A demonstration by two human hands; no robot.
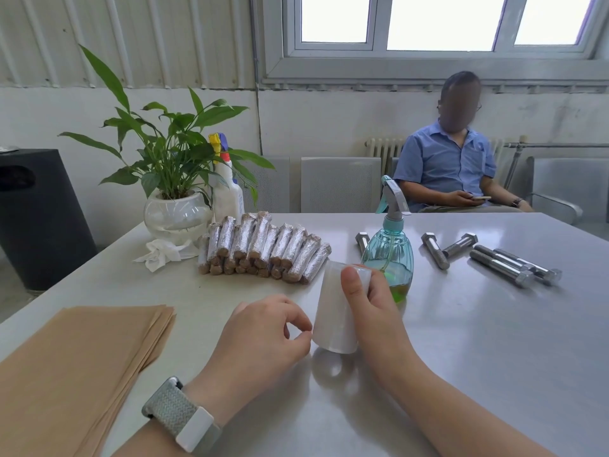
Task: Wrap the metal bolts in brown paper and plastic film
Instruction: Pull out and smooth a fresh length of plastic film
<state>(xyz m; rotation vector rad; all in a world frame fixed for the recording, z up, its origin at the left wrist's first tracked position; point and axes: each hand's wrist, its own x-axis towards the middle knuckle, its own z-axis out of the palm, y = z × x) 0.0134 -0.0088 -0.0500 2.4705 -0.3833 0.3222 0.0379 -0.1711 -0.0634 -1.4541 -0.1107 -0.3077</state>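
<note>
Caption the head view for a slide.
Right hand grips white plastic film roll; left hand picks at its edge.

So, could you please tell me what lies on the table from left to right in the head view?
Brown paper stack → crumpled tissue → wrapped bolts → plastic film roll → green spray bottle → bare metal bolts.
</note>
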